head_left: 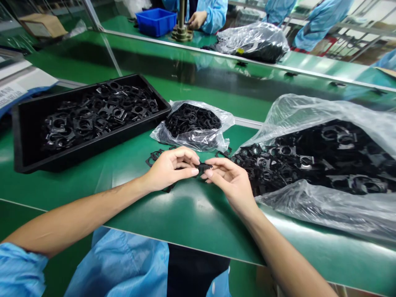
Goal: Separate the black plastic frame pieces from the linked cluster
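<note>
My left hand (171,167) and my right hand (230,179) meet over the green table (185,214), both pinching one small black plastic part (203,168) between their fingertips. A few loose black ring-shaped parts (154,156) lie on the table just behind my left hand. A small clear bag of black rings (193,123) sits right behind my hands. To the right, a large open clear bag (324,161) spills several black square parts with round holes, close to my right hand.
A black tray (21,136) holding several black parts stands at the left. Across the green belt (185,74), another person's hand (196,18) works near a blue bin (156,20), a metal fixture (182,29) and a dark bag (253,41).
</note>
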Demonstrator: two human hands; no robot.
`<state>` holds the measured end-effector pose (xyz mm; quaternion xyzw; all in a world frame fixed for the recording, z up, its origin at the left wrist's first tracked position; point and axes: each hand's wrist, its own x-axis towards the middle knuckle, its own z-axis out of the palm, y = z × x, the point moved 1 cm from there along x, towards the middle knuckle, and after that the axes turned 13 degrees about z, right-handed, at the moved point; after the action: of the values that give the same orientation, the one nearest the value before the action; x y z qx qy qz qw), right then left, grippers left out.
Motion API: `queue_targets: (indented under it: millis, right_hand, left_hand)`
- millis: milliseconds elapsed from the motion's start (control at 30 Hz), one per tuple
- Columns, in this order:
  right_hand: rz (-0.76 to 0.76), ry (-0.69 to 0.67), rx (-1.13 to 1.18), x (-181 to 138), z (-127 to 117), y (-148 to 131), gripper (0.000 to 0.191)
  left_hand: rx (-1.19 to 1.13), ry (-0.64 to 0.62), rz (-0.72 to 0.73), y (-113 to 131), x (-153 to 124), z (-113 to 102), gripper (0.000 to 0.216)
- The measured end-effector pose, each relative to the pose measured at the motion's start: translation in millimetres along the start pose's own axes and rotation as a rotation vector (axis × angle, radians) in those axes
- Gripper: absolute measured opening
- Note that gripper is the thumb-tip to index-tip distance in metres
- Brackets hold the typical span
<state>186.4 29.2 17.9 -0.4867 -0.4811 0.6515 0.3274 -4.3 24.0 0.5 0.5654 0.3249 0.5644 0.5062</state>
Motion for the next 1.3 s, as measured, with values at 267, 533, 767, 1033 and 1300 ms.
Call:
queue_targets:
  millis: [267,533,767,1033,1300]
  right_hand:
    - [-0.055,0.029,-0.011,-1,-1,1,0.029]
    - [-0.075,-0.017,-0.049,-3,2,-1,0.022]
    - [-0.127,-0.041,-0.207,-3,1,-3,0.018]
    - [-0.205,-0.066,-0.223,9,-6,-5,0.029]
    - [-0.506,0.215,-0.560,13,-17,-7,0.016]
  left_hand:
    - [-0.021,-0.022,-0.053,-1,-2,2,0.043]
    - [-0.015,0.004,-0.069,-2,-2,1,0.033]
    - [0.013,-0.024,-0.117,-7,1,3,0.026]
    - [0.206,0.008,-0.028,1,11,1,0.016]
    - [0.593,0.229,0.292,47,45,-61,0.023]
